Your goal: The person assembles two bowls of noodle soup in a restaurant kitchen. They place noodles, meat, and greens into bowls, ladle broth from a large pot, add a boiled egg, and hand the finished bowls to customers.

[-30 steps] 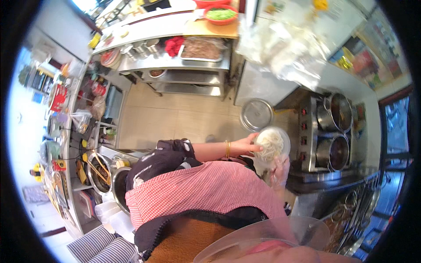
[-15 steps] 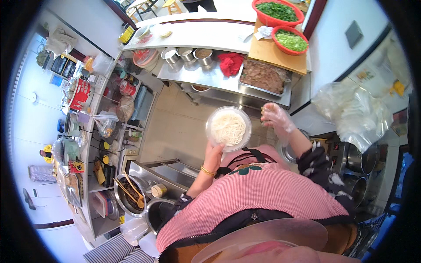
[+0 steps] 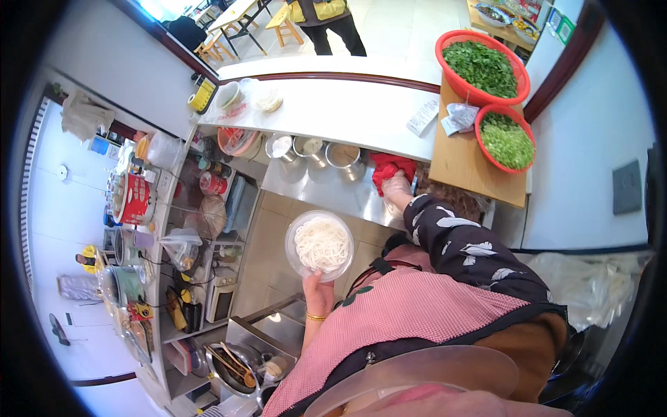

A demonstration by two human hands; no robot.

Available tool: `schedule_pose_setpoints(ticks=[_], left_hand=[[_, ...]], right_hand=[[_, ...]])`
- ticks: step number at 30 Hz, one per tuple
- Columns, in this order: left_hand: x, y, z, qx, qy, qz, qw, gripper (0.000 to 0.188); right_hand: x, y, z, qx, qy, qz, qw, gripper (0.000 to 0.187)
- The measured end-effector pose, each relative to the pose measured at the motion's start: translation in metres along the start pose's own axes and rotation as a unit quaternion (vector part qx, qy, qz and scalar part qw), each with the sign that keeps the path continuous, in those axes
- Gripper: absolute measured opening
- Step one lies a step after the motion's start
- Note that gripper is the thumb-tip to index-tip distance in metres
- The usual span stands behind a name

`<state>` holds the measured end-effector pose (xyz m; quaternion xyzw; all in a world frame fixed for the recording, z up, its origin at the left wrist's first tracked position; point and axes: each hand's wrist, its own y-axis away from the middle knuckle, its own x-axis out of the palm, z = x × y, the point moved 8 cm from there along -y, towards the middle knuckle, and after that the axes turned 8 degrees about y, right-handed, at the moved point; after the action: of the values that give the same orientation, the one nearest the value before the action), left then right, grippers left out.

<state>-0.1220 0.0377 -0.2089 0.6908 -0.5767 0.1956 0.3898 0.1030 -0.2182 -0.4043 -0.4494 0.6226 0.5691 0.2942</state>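
Note:
My left hand [image 3: 319,292] grips the near edge of a see-through round plastic bowl [image 3: 289,256], thumb over the rim. White noodles [image 3: 322,244] lie in the bowl, which is held up above the floor. At the steel counter, my right hand [image 3: 397,188], in a thin see-through plastic glove, reaches onto a bunched red cloth [image 3: 383,167] and seems closed on it; the fingertips are partly hidden. Beside that hand, a tray of cooked-looking brown meat [image 3: 445,189] is largely covered by my right sleeve and the wooden board.
Metal pots [image 3: 343,156] stand on the steel counter, left of the cloth. Two red baskets of chopped greens [image 3: 479,69] rest on a wooden board [image 3: 451,156]. Cluttered shelves [image 3: 182,278] run along the left. A person [image 3: 326,21] stands beyond the white ledge.
My right hand has gone from beside the bowl forward to the red cloth. The view has shifted toward the counter; the bowl stays in my left hand, now farther left in the picture.

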Motion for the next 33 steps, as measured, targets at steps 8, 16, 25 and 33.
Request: schedule_pose_setpoints(ticks=[8,16,25,33], left_hand=[[0.037,-0.119,-0.022,-0.066,-0.027,0.02,0.997,0.07],[0.082,-0.258,-0.025,-0.199,-0.122,0.149,0.961,0.08],[0.115,-0.369,-0.011,-0.278,-0.173,0.25,0.911,0.077],[0.129,-0.393,0.025,-0.319,-0.181,0.224,0.903,0.08]], right_hand=[[0.023,-0.008,-0.037,0.142,-0.32,0.032,0.936,0.033],[-0.028,0.029,-0.029,0.279,-0.36,0.041,0.889,0.032],[0.02,-0.006,-0.028,0.257,-0.25,0.1,0.928,0.024],[0.015,0.025,-0.035,0.278,-0.416,0.137,0.855,0.03]])
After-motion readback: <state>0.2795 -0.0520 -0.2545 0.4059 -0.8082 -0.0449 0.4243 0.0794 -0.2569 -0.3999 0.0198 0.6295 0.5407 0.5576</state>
